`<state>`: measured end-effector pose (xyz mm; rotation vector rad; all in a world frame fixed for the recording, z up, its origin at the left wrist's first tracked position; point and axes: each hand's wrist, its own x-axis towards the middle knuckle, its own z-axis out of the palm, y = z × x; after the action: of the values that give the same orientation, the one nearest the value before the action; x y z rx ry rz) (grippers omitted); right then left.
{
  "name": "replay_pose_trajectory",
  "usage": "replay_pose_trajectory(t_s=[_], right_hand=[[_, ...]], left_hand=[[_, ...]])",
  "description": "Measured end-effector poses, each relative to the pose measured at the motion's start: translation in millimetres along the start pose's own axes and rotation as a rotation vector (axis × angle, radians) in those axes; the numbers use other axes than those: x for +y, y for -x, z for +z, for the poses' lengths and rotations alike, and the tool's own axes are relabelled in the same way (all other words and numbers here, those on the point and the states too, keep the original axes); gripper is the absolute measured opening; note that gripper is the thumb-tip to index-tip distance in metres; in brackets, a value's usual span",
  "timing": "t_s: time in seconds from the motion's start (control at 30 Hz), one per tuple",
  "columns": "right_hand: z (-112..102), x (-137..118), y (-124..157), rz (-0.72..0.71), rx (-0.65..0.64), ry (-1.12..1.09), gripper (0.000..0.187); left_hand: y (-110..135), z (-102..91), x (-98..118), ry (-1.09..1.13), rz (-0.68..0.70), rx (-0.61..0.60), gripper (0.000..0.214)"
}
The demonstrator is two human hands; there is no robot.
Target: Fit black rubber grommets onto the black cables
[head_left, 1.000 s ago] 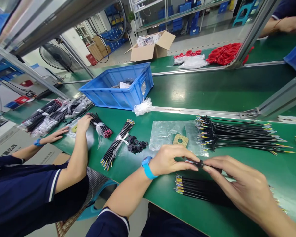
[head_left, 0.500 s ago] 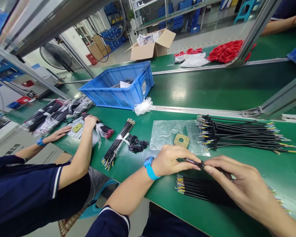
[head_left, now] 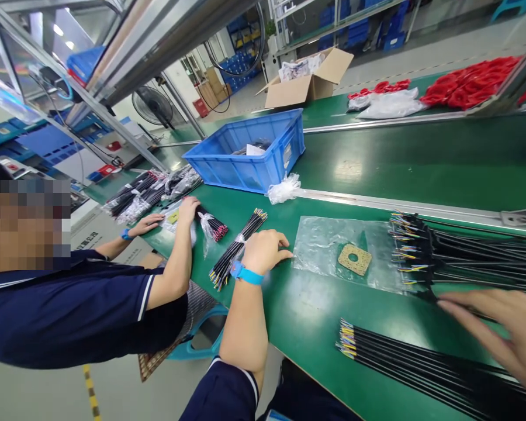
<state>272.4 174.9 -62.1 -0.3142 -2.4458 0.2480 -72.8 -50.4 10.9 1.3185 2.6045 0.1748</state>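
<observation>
My left hand [head_left: 266, 250] lies beside a tied bundle of black cables [head_left: 241, 242], its thumb and forefinger apart with nothing between them. It covers the spot where small black square parts were; its other fingers are hidden. At the right, my right hand [head_left: 504, 327] pinches a black cable with a black fitting [head_left: 427, 294] near its end, at the edge of a pile of cables [head_left: 473, 254] bearing similar fittings. Loose black cables [head_left: 390, 354] with stripped, coloured wire ends lie in a row nearer me. A yellow sponge [head_left: 354, 259] with a hole rests on a clear plastic bag [head_left: 313, 242].
A co-worker's hands [head_left: 188, 210] are at a red-tipped cable bundle [head_left: 214, 225] on the left. Behind stand a blue crate [head_left: 241, 169] and a cardboard box [head_left: 289, 93]. A metal rail [head_left: 377, 202] runs along the bench [head_left: 307, 316], with red parts [head_left: 469, 85] beyond it.
My left hand has let go of the cable and moved left to the small black parts. My right hand has carried the cable right to the pile. The view has turned left.
</observation>
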Motion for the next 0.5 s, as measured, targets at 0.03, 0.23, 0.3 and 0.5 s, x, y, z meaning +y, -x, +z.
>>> replay_pose_trajectory(t_s=[0.03, 0.23, 0.3, 0.5], right_hand=[[-2, -12, -5, -0.129, -0.038, 0.010, 0.035], [2, -60, -13, -0.225, -0.258, -0.168, 0.034], [5, -61, -7, -0.194, -0.323, -0.197, 0.032], [8, -67, -1, -0.152, -0.381, -0.242, 0.024]], left_hand=[[-2, 2.6, 2, -0.026, -0.005, -0.042, 0.019], [-9, 8.0, 4, -0.080, -0.006, -0.089, 0.010], [-8, 6.5, 4, -0.052, 0.032, -0.064, 0.010], [-9, 9.7, 8, 0.285, 0.051, 0.201, 0.012]])
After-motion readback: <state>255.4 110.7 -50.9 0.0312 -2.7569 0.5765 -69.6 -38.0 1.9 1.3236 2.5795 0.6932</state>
